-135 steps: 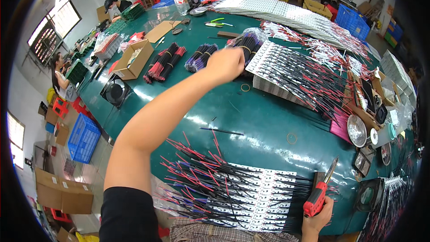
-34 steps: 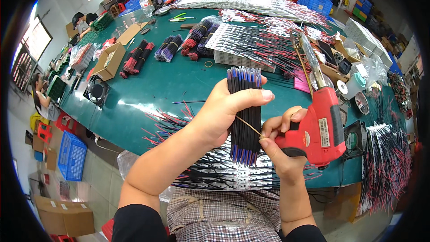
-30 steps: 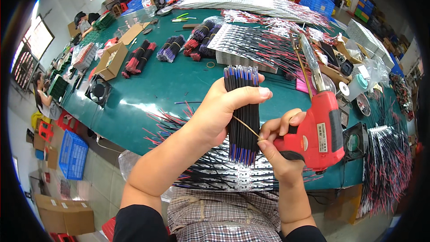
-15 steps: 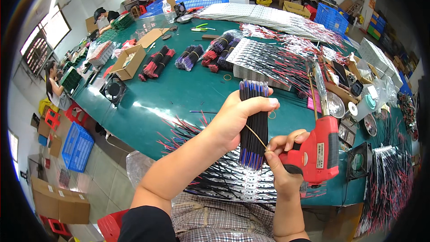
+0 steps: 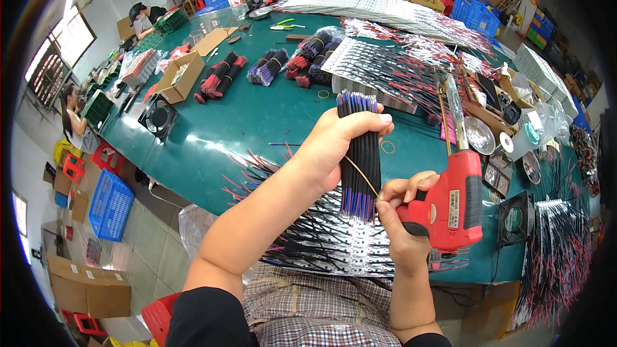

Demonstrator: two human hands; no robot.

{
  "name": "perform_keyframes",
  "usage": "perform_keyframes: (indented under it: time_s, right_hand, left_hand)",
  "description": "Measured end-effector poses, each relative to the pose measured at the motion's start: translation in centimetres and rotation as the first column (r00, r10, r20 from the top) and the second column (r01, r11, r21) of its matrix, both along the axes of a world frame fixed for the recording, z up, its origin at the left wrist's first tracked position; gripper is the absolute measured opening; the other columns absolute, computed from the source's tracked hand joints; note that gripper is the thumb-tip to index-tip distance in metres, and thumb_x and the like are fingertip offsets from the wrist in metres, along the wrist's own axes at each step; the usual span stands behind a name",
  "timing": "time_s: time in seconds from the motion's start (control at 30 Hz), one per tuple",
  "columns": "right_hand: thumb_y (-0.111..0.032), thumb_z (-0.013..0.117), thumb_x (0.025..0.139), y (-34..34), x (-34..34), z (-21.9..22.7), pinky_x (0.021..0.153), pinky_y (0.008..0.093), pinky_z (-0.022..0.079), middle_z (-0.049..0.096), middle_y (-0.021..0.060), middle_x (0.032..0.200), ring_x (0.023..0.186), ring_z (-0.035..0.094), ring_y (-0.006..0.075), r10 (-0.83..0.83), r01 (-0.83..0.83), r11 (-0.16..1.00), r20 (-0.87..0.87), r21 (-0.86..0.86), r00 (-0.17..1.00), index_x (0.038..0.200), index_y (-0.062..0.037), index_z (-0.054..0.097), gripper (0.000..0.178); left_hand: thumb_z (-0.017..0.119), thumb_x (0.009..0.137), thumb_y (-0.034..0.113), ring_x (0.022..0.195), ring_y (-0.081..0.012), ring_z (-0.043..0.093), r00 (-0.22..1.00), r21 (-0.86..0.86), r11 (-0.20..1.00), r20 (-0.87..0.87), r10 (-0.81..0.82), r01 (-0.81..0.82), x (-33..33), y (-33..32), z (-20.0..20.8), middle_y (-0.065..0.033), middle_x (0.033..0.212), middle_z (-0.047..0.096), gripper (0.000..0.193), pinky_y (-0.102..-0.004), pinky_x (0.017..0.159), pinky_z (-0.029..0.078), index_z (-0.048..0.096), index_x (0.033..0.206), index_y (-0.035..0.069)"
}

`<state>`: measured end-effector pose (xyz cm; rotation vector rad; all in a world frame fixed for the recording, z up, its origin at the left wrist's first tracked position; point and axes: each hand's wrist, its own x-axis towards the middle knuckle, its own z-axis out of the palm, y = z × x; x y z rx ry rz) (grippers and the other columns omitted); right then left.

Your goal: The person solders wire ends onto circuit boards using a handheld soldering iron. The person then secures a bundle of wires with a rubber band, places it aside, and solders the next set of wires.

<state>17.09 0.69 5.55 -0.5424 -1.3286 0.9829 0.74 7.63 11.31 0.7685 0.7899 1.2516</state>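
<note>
My left hand [image 5: 334, 141] is closed round an upright bundle of thin black wires [image 5: 362, 167] with blue and purplish ends, its thumb lying across the front. A tan rubber band [image 5: 361, 175] runs slantwise over the bundle. My right hand [image 5: 403, 209] pinches the band's lower end between thumb and forefinger, just right of the wires. Close beside the right fingers is a red soldering gun [image 5: 455, 202] with a black grip; whether they touch it I cannot tell. Beneath the hands lie white strips with black and red wires [image 5: 360, 244].
Tied wire bundles [image 5: 220, 77], a cardboard box [image 5: 180, 77] and a small fan [image 5: 158, 119] are on the green table [image 5: 225, 128]. White wired strips [image 5: 379, 67] are stacked beyond my hands. A metal dish [image 5: 479, 135] and a solder spool [image 5: 506, 142] stand at right. Other people sit further off.
The view has shifted a little, and the scene sits higher in it. The bundle and both hands have risen slightly in the picture; both grips stay the same, with the band still stretched.
</note>
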Motion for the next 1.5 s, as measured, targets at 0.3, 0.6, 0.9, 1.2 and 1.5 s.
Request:
perform_keyframes:
  time_s: [0.3, 0.6, 0.9, 1.2, 1.5]
  right_hand:
    - [0.021, 0.067, 0.079, -0.4, -0.5, -0.2, 0.072, 0.0276, 0.051, 0.042, 0.0044, 0.103, 0.087, 0.063, 0.0185, -0.001, 0.002, 1.0, 0.03, -0.03, 1.0, 0.121, -0.0101, 0.039, 0.06]
    - [0.02, 0.069, 0.078, 0.1, -1.2, -0.6, 0.067, 0.0246, 0.049, 0.043, 0.0043, 0.101, 0.086, 0.064, 0.0186, -0.021, 0.02, 0.998, -0.022, -0.056, 1.0, 0.122, -0.0091, 0.039, 0.06]
    - [0.022, 0.066, 0.082, 0.1, -1.6, -0.7, 0.066, 0.0219, 0.048, 0.044, 0.0043, 0.102, 0.09, 0.064, 0.0153, -0.026, 0.025, 0.999, -0.036, -0.037, 0.999, 0.117, -0.0069, 0.042, 0.052]
    - [0.018, 0.069, 0.083, -2.7, -0.3, -1.0, 0.065, 0.0216, 0.047, 0.049, 0.0032, 0.099, 0.088, 0.061, 0.0108, 0.005, -0.002, 0.999, 0.085, -0.032, 0.996, 0.114, -0.008, 0.042, 0.049]
    - [0.009, 0.073, 0.085, -2.2, 7.4, -1.5, 0.071, 0.0206, 0.046, 0.063, 0.0007, 0.092, 0.082, 0.057, 0.006, -0.36, 0.437, 0.836, 0.269, -0.332, 0.893, 0.134, -0.001, 0.043, 0.058]
  left_hand:
    - [0.076, 0.088, 0.012, 0.093, -0.0185, 0.071, 1.0, -0.021, 0.999, 0.001, 0.027, -0.027, -0.7, 1.2, -0.7, -0.008, 0.094, 0.071, 0.028, -0.0329, 0.084, 0.058, 0.065, 0.111, 0.002]
    - [0.074, 0.089, 0.013, 0.088, -0.0194, 0.071, 0.998, -0.021, 0.998, -0.005, 0.061, -0.061, -1.1, 2.0, -0.7, -0.0106, 0.097, 0.073, 0.026, -0.0331, 0.082, 0.058, 0.065, 0.11, 0.002]
    - [0.073, 0.091, 0.019, 0.086, -0.0184, 0.07, 0.997, -0.018, 0.998, -0.059, 0.054, -0.056, -1.7, 2.7, -0.8, -0.0101, 0.095, 0.073, 0.017, -0.0328, 0.083, 0.057, 0.069, 0.092, 0.003]
    - [0.073, 0.087, 0.011, 0.072, -0.0211, 0.067, 0.934, 0.245, 0.902, 0.043, 0.355, -0.355, -9.7, 9.2, 0.2, -0.0098, 0.087, 0.071, 0.019, -0.0362, 0.072, 0.058, 0.064, 0.102, 0.004]
    - [0.08, 0.076, 0.013, 0.094, -0.0363, 0.07, -0.114, 0.472, 0.717, -0.791, 0.601, 0.512, -11.3, 9.1, -4.6, -0.0148, 0.098, 0.071, 0.047, -0.0452, 0.08, 0.056, 0.057, 0.117, 0.011]
